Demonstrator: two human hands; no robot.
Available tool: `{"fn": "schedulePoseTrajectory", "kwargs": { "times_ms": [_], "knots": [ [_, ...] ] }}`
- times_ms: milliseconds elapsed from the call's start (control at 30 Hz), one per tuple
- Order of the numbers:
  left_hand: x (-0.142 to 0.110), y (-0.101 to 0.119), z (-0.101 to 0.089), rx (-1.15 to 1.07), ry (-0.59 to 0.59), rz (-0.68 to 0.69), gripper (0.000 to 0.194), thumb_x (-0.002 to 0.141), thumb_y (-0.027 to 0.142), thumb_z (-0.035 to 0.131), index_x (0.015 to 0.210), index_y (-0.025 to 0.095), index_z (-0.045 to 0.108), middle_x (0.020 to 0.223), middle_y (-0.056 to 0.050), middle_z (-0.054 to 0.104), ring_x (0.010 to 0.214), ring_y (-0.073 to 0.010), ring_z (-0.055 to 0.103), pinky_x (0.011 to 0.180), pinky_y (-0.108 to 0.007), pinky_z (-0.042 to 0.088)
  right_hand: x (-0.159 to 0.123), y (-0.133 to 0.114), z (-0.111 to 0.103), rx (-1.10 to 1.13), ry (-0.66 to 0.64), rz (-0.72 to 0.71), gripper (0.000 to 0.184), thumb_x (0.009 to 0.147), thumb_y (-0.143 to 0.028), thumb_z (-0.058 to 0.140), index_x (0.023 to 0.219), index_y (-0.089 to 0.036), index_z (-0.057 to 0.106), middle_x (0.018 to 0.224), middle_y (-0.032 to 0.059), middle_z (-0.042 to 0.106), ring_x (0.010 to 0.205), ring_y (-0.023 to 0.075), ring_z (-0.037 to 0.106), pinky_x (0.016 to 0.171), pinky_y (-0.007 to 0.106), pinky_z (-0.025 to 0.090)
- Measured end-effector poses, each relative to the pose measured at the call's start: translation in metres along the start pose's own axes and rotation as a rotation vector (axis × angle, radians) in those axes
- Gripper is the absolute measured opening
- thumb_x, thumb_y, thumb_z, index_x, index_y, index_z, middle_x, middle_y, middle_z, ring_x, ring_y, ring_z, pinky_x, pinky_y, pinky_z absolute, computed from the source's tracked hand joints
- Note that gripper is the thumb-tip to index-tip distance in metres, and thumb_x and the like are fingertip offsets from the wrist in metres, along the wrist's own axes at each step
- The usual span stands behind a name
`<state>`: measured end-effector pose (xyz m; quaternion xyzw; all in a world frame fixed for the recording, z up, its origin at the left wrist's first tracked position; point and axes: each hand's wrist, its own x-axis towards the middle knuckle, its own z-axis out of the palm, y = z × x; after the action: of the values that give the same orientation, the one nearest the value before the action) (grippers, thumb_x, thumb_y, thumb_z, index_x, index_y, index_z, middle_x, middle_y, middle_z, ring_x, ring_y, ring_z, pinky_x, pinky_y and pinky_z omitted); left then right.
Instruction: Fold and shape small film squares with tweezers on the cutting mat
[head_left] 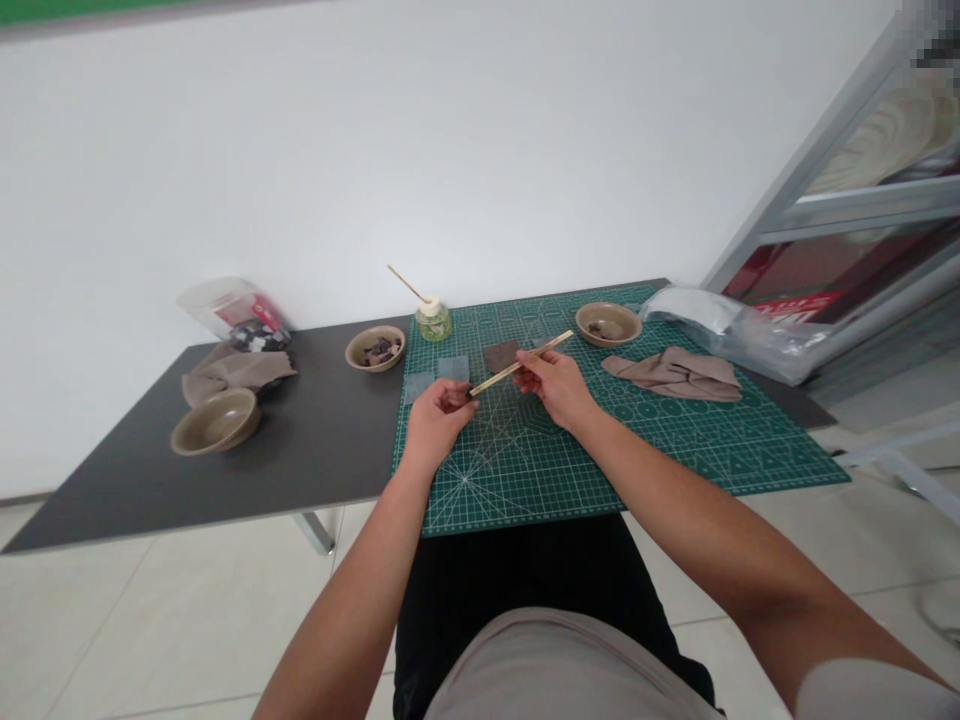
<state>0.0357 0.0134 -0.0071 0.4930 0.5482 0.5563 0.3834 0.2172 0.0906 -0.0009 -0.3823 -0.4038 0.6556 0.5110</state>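
Observation:
My right hand [551, 382] is closed around a thin pale wooden stick [556, 341], held at a slant over the green cutting mat [517, 480]. The stick's lower left end meets a small dark piece [470, 393] pinched in the fingertips of my left hand [441, 420]; its kind is too small to make out. Just beyond my hands lie a brown square block [501, 356] and grey-blue square pads [453, 368]. A glass jar [433, 322] with yellow-green contents and another thin stick [407, 284] in its top stands behind them.
On the dark table [322, 440], a bowl of dark fragments [375, 349] stands left of the mat. Farther left are a second bowl [216, 422], a cloth [236, 372] and a tipped clear container [234, 312]. Right lie a bowl [608, 324], a crumpled cloth [679, 375] and a plastic bag [739, 325].

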Motion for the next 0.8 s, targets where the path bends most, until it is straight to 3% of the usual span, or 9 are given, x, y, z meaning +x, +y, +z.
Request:
{"fn": "schedulePoseTrajectory", "kwargs": {
  "times_ms": [167, 267, 500, 600, 700, 800],
  "knots": [
    [0.000, -0.001, 0.000, -0.010, -0.005, 0.002, 0.026, 0.064, 0.023, 0.076, 0.087, 0.017, 0.064, 0.065, 0.006, 0.055, 0.061, -0.0095, 0.053, 0.064, -0.023, 0.043, -0.001, 0.002, 0.001, -0.064, -0.046, -0.013, 0.040, 0.061, -0.048, 0.084, 0.074, -0.016, 0.065, 0.063, 0.0002, 0.065, 0.050, 0.0095, 0.057, 0.041, 0.020, 0.040],
    [-0.001, 0.001, 0.000, -0.001, 0.000, 0.001, 0.027, 0.064, 0.022, 0.075, 0.087, 0.017, 0.064, 0.065, 0.006, 0.055, 0.061, -0.0099, 0.053, 0.063, -0.023, 0.043, -0.001, 0.002, 0.001, -0.079, -0.006, -0.048, 0.038, 0.062, -0.048, 0.083, 0.071, -0.016, 0.064, 0.059, -0.0016, 0.061, 0.046, 0.0078, 0.052, 0.038, 0.020, 0.035],
    [-0.003, 0.005, 0.000, -0.003, 0.004, 0.017, 0.025, 0.065, 0.024, 0.074, 0.085, 0.018, 0.061, 0.064, 0.006, 0.055, 0.060, -0.0099, 0.052, 0.062, -0.023, 0.043, -0.002, -0.002, 0.000, -0.054, 0.000, -0.009, 0.041, 0.058, -0.048, 0.085, 0.071, -0.016, 0.064, 0.061, -0.0011, 0.063, 0.047, 0.0079, 0.053, 0.039, 0.019, 0.035],
    [-0.002, 0.003, -0.001, 0.014, 0.022, 0.000, 0.024, 0.066, 0.024, 0.073, 0.084, 0.018, 0.060, 0.065, 0.006, 0.054, 0.061, -0.0098, 0.052, 0.063, -0.023, 0.043, 0.002, -0.009, -0.003, -0.024, 0.063, -0.017, 0.042, 0.057, -0.047, 0.086, 0.070, -0.016, 0.062, 0.059, -0.0018, 0.061, 0.048, 0.0083, 0.054, 0.039, 0.019, 0.037],
    [0.000, -0.002, -0.003, 0.047, 0.027, -0.013, 0.022, 0.067, 0.024, 0.071, 0.085, 0.018, 0.059, 0.065, 0.006, 0.053, 0.061, -0.0097, 0.052, 0.063, -0.023, 0.043, 0.014, -0.025, 0.003, -0.011, 0.119, -0.094, 0.040, 0.060, -0.047, 0.084, 0.071, -0.017, 0.061, 0.063, -0.0010, 0.063, 0.049, 0.0084, 0.055, 0.041, 0.019, 0.040],
    [0.001, -0.007, -0.003, 0.099, -0.008, -0.004, 0.017, 0.070, 0.023, 0.069, 0.085, 0.019, 0.060, 0.067, 0.005, 0.055, 0.062, -0.0104, 0.053, 0.062, -0.023, 0.043, 0.032, -0.046, 0.027, -0.109, 0.088, -0.295, 0.035, 0.070, -0.048, 0.078, 0.079, -0.017, 0.064, 0.072, 0.0012, 0.068, 0.051, 0.0088, 0.058, 0.044, 0.020, 0.044]
  ]
}}
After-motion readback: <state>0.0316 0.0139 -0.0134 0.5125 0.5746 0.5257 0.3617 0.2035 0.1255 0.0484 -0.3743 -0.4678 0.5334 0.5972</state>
